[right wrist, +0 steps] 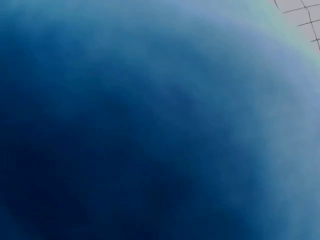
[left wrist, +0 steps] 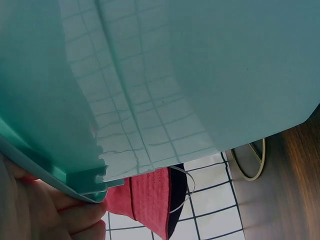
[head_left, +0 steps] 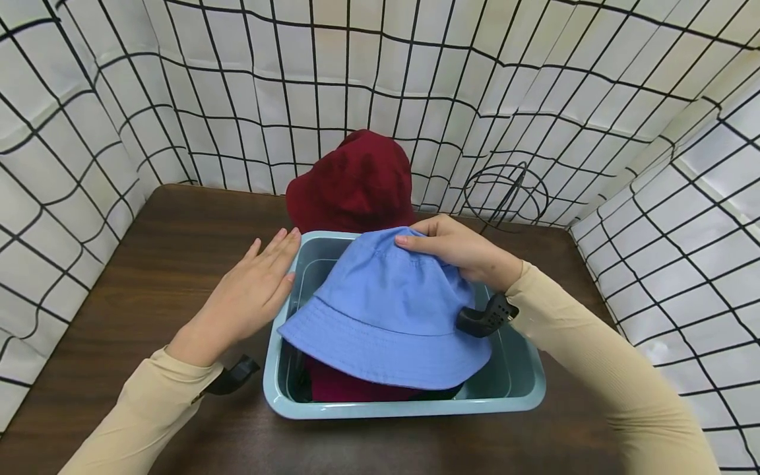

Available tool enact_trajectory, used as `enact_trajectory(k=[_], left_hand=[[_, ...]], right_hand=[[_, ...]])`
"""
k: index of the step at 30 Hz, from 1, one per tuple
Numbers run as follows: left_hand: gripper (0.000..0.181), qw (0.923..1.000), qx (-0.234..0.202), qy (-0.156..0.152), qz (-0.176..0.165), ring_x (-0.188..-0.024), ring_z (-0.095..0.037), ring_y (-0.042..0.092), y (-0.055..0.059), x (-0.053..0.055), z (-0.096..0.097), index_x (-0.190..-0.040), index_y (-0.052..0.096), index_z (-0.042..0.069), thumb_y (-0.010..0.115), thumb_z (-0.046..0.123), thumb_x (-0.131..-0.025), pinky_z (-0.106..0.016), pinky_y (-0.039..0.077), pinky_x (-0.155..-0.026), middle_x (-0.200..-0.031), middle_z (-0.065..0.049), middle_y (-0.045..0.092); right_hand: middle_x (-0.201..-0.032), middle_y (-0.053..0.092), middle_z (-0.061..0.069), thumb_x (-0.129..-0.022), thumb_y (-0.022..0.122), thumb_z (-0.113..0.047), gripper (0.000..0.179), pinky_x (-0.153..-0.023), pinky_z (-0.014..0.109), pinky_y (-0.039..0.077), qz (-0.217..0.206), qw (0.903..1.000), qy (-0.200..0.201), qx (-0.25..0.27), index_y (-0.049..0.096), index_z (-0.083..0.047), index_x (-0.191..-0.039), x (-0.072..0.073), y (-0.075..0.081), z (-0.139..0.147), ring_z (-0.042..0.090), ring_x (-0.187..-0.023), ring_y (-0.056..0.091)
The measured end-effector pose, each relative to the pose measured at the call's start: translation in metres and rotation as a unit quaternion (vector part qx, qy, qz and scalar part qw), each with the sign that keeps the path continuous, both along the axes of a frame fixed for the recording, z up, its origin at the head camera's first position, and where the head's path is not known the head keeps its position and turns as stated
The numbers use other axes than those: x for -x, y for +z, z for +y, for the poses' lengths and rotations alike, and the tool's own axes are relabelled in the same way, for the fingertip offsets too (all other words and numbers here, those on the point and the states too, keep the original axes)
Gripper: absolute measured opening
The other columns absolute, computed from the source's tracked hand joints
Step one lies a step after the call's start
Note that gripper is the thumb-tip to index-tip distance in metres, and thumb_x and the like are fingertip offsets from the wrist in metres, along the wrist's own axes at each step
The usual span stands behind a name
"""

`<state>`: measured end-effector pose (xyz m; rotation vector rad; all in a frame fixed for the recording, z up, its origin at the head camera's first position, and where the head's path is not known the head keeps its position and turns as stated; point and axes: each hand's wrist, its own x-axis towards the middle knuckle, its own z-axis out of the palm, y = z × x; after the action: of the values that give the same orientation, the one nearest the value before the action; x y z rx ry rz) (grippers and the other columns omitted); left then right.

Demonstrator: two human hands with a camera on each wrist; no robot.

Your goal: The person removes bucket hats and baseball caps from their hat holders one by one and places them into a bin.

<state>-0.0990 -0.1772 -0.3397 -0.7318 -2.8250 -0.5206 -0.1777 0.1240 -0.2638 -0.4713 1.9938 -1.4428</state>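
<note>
A light blue bucket hat (head_left: 386,310), crown up and brim toward the front, lies over a teal plastic basin (head_left: 415,410). My right hand (head_left: 460,251) pinches the top of its crown between thumb and fingers. Blurred blue fabric (right wrist: 165,110) fills the right wrist view. At the basin's left rim, my left hand (head_left: 252,297) rests with fingers straight; in the left wrist view its fingers (left wrist: 82,217) are right under the rim. Dark red fabric (head_left: 356,386) shows in the basin beneath the blue brim, the rest of it hidden.
A dark red bucket hat (head_left: 356,181) stands behind the basin, against the black wire grid. Coiled black cable (head_left: 505,198) leans at the back right. Grid panels over white sheeting enclose the brown wooden table (head_left: 160,264) at the back and both sides.
</note>
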Motion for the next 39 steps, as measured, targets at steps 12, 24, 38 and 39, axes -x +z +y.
enact_trajectory(k=[12,24,38,39], left_hand=[[0.058,1.0,-0.004,-0.004,0.004,-0.14,-0.034,0.022,0.001,-0.001,0.0,-0.145,0.025,-0.008,0.045,0.018,-0.096,-0.054,0.015,-0.111,-0.149,-0.022,0.029],[0.057,1.0,-0.002,0.001,0.002,-0.14,-0.034,0.022,0.001,0.0,0.0,-0.145,0.026,-0.007,0.044,0.019,-0.097,-0.054,0.016,-0.111,-0.149,-0.021,0.03],[0.057,1.0,-0.006,0.005,-0.005,-0.14,-0.033,0.021,0.0,-0.001,-0.001,-0.145,0.025,-0.006,0.044,0.018,-0.097,-0.054,0.016,-0.111,-0.15,-0.02,0.029],[0.058,1.0,-0.006,0.005,-0.003,-0.14,-0.033,0.021,0.001,-0.001,-0.001,-0.145,0.025,-0.006,0.045,0.018,-0.097,-0.054,0.016,-0.111,-0.15,-0.02,0.029]], right_hand=[[-0.064,0.055,-0.002,-0.096,0.053,-0.014,0.026,-0.051,0.019,0.042,-0.008,0.9997,0.01,0.021,0.064,-0.008,-0.073,-0.008,0.012,0.007,0.006,-0.058,0.052],[-0.063,0.056,-0.003,-0.095,0.058,-0.024,0.028,-0.049,0.017,0.049,-0.118,0.9858,0.097,0.07,0.063,-0.008,-0.073,-0.028,0.03,0.021,0.006,-0.055,0.06],[-0.066,0.052,-0.002,-0.095,0.058,-0.021,0.022,-0.063,0.024,0.044,0.105,0.989,0.021,-0.102,0.063,-0.005,-0.081,0.004,-0.024,0.002,0.011,-0.068,0.052],[-0.063,0.048,-0.003,-0.095,0.058,-0.021,0.024,-0.061,0.025,0.042,0.129,0.9849,0.021,-0.114,0.061,-0.005,-0.077,0.004,-0.025,0.001,0.012,-0.065,0.05]])
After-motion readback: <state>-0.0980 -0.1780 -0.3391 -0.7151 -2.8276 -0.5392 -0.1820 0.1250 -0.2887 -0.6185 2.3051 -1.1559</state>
